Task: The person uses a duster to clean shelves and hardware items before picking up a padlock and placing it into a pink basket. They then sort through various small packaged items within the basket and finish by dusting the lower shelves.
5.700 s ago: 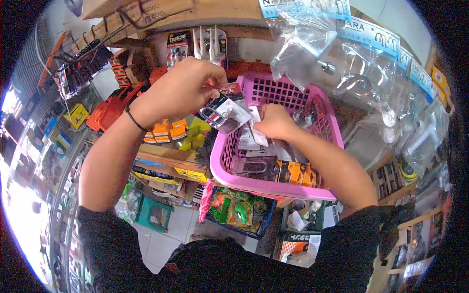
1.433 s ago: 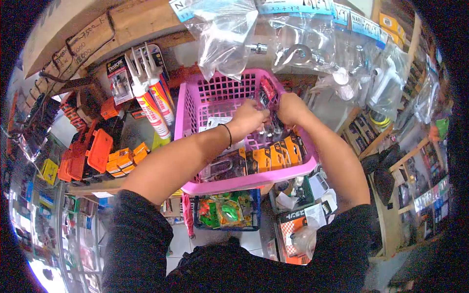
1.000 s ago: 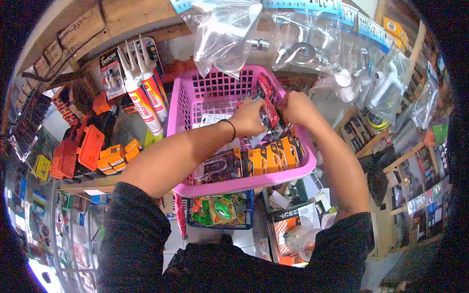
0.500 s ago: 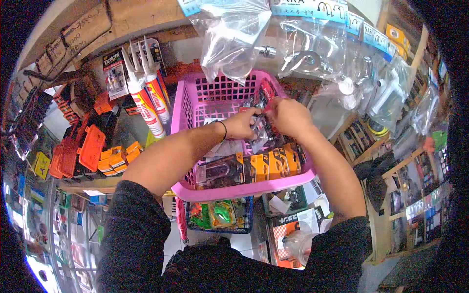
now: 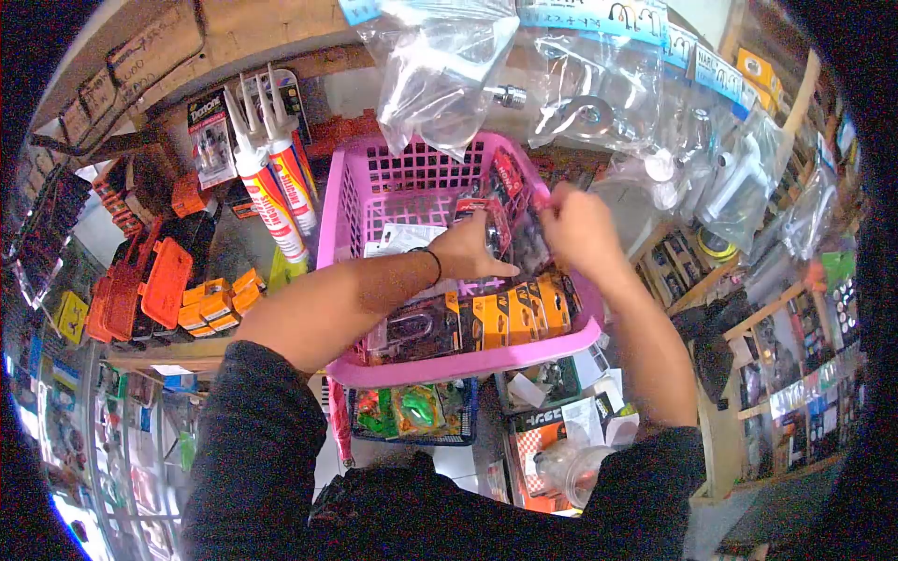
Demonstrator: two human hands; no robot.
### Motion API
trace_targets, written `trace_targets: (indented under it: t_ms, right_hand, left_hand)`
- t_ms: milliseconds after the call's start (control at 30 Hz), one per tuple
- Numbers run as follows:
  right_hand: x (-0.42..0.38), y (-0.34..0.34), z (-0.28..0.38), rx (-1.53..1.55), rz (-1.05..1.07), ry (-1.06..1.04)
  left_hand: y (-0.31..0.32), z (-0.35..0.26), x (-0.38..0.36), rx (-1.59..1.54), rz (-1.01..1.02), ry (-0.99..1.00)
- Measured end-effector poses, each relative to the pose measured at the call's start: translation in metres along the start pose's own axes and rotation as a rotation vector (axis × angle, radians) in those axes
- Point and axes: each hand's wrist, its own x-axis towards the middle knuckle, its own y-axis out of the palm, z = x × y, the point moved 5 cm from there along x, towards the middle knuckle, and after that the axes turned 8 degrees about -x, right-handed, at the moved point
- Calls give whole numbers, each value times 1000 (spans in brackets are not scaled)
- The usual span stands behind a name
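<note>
A pink basket point(image 5: 458, 368) holds orange-and-black packs point(image 5: 510, 316), white packs point(image 5: 405, 237) and red-and-black packs point(image 5: 506, 178). My left hand point(image 5: 470, 251), a dark band at its wrist, reaches inside over the packs. Its thumb and fingers are spread beside a red-topped clear pack point(image 5: 485, 208); whether it grips that pack is unclear. My right hand point(image 5: 581, 232) is closed at the basket's right side, its fingers bunched near a blurred clear pack point(image 5: 530, 245). What it pinches is hidden.
Plastic-bagged taps point(image 5: 449, 84) hang above the basket. Silicone tubes point(image 5: 271, 201), an open orange case point(image 5: 166, 280) and small orange boxes point(image 5: 213, 306) stand at the left. A dark blue basket point(image 5: 414, 438) with colourful packets is below. Stocked shelves point(image 5: 795, 365) line the right.
My left hand has moved down a little and its fingers have spread. My right hand has moved right, towards the basket's side. The red-topped pack shows more fully, and the view has shifted slightly.
</note>
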Motion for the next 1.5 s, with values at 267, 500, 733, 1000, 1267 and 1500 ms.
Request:
trace_targets:
  t_ms: [267, 500, 733, 1000, 1267, 1500]
  right_hand:
    - [-2, -53, -20, 501, -304, 153]
    - [18, 80, -28, 853, 42, 352]
    - [8, 49, -15, 322, -35, 208]
    - [1, 52, -3, 332, 75, 205]
    - [-2, 52, -4, 408, 86, 226]
    - [-2, 70, 4, 437, 187, 103]
  left_hand:
    - [46, 12, 35, 102, -157, 99]
    - [8, 17, 10, -311, 242, 257]
    - [-37, 43, 10, 7, -58, -83]
    - [-56, 12, 6, 238, -480, -40]
    - [-47, 44, 42, 128, -120, -52]
    - [-89, 30, 40, 169, -202, 270]
